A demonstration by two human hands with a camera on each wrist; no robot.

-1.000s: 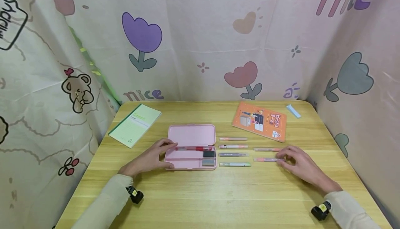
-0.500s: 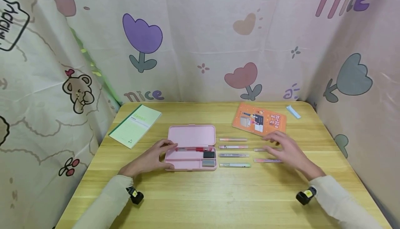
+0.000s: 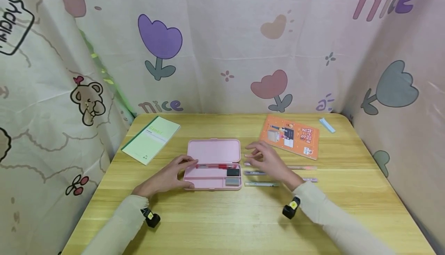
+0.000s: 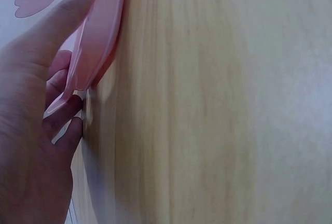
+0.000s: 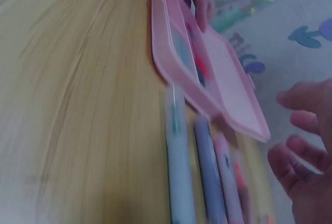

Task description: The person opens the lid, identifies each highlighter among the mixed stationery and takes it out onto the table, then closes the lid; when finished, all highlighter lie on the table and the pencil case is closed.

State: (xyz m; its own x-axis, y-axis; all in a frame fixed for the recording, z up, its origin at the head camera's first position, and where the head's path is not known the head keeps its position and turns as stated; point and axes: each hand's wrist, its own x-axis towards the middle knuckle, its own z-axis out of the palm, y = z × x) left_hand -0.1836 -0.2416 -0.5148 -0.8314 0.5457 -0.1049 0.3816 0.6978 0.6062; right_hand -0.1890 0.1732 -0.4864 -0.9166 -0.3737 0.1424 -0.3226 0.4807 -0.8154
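The open pink pencil case (image 3: 213, 151) lies on the table, its lid folded back. Inside are a red pen (image 3: 222, 166), a black block (image 3: 233, 172) and a grey block (image 3: 232, 181). My left hand (image 3: 169, 175) grips its left end, thumb in front and fingers behind, as the left wrist view also shows. Over the column of pens beside the case hovers my right hand (image 3: 268, 163), fingers bent and holding nothing in the right wrist view. A pale green pen (image 3: 261, 184) and a purple pen (image 3: 254, 173) show there; the far pens are partly covered.
Two more pens, an orange-tipped pen (image 3: 302, 167) and a purple-pink pen (image 3: 310, 180), lie further right. Behind are an orange book (image 3: 290, 135), a small light-blue strip (image 3: 327, 125) and, at left, a green notebook (image 3: 151, 140). A patterned curtain (image 3: 208, 27) encloses the table.
My right hand has let go of the pen at the right and moved left, over the pens beside the case. The left hand has stayed on the pencil case.
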